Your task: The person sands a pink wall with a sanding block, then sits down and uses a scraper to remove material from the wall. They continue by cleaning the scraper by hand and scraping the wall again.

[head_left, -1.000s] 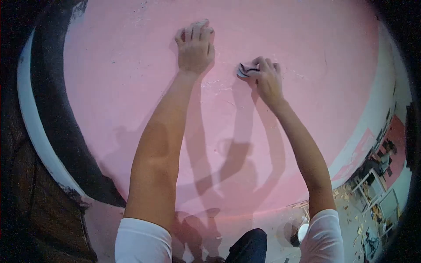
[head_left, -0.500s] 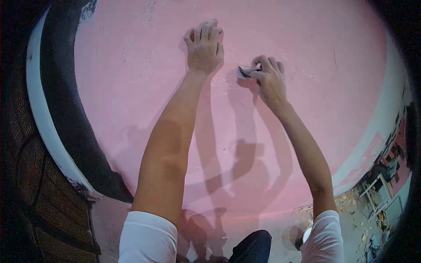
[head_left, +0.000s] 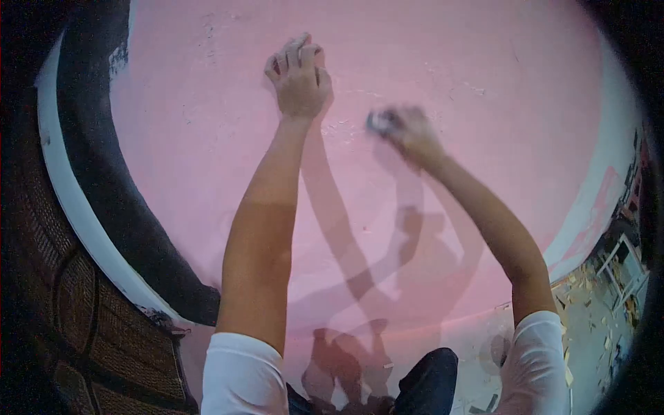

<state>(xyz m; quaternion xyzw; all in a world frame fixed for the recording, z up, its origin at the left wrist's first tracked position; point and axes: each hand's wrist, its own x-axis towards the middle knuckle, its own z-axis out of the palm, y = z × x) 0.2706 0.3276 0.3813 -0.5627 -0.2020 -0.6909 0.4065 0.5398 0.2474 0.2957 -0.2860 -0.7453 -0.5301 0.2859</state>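
A pink wall [head_left: 228,138] with small rough, flaked patches fills the middle of the head view. My left hand [head_left: 299,79] presses against its upper part, fingers bent and apart, with nothing visible in it. To the right and a little lower, my right hand [head_left: 411,135] is closed round a small grey scraper-like tool [head_left: 380,123]. Motion smears this hand and the tool, whose edge points left, near a rough patch between the two hands. Whether the tool touches the wall is not clear.
A black band [head_left: 104,159] and a white edge [head_left: 66,187] curve along the left, beside a dark woven or grated surface [head_left: 76,297]. At the lower right, a white frame [head_left: 622,270] stands among scattered chips on the floor. Dark-clothed knees show below.
The view has shifted slightly. My left hand appears further left against the wall. The right hand with its tool has moved slightly down and left in the view and is now blurred.
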